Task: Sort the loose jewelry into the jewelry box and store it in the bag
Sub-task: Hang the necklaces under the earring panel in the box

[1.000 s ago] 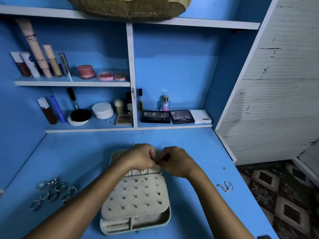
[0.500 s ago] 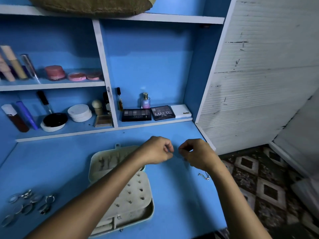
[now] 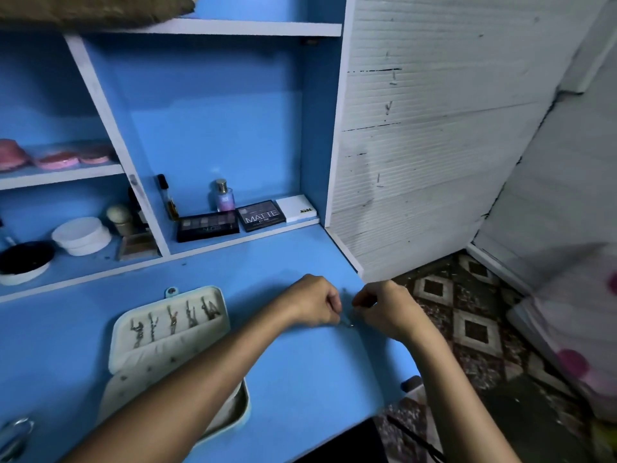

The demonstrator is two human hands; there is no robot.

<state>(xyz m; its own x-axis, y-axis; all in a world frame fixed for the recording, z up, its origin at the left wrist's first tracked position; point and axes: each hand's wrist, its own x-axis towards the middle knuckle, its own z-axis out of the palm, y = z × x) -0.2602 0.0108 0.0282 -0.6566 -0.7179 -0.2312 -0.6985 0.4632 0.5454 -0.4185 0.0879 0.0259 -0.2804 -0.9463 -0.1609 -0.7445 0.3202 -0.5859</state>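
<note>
Both hands meet over the right edge of the blue desk (image 3: 300,379), knuckles up and fingers curled in. The left hand (image 3: 317,304) and the right hand (image 3: 384,305) each seem to pinch at a small silvery earring (image 3: 347,324) lying on or just above the desktop between them; it is too small to tell which fingers really have it. Two hands on one tiny piece suggests they are working it loose or closing a clasp, not merely lifting it. The jewelry box (image 3: 173,345) lies open well to the left, under the left forearm, with a row of pieces already hung in its lid, so the earring probably goes there next. No bag shows anywhere.
</note>
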